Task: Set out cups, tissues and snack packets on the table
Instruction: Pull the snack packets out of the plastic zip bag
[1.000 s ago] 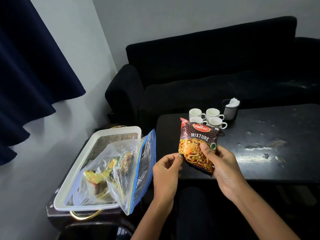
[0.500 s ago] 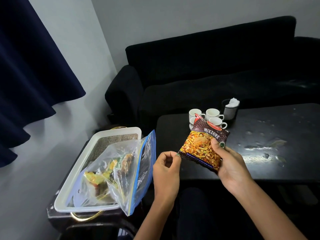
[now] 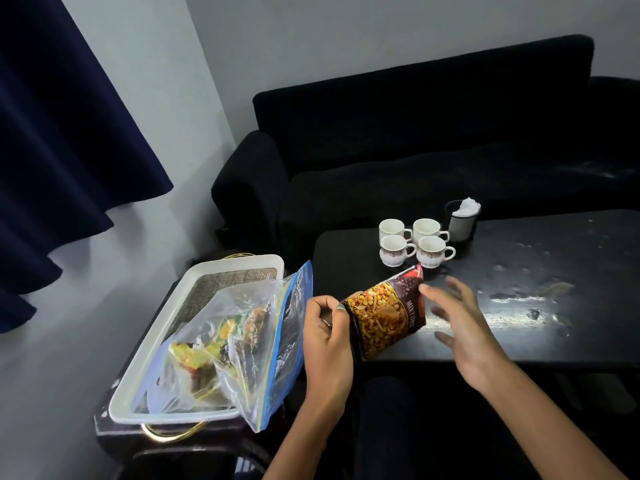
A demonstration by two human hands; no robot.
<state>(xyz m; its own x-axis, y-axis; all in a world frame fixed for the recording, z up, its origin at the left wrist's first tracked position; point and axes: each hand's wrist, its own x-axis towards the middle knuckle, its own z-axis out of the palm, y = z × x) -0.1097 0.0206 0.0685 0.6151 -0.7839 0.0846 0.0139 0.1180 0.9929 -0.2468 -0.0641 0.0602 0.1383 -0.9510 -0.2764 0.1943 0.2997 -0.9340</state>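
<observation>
L grip [image 3: 327, 336] pinched, R grip [image 3: 462, 327] splayed

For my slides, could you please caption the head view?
Left hand pinches a Mixture snack packet over the black table; right hand open beside it.

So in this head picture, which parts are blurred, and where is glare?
Head view: the right hand is smeared by motion blur, while the left hand and the snack packet stay fairly sharp; a bright glare patch lies on the dark table; the sofa is nearly black, without detail.
</observation>
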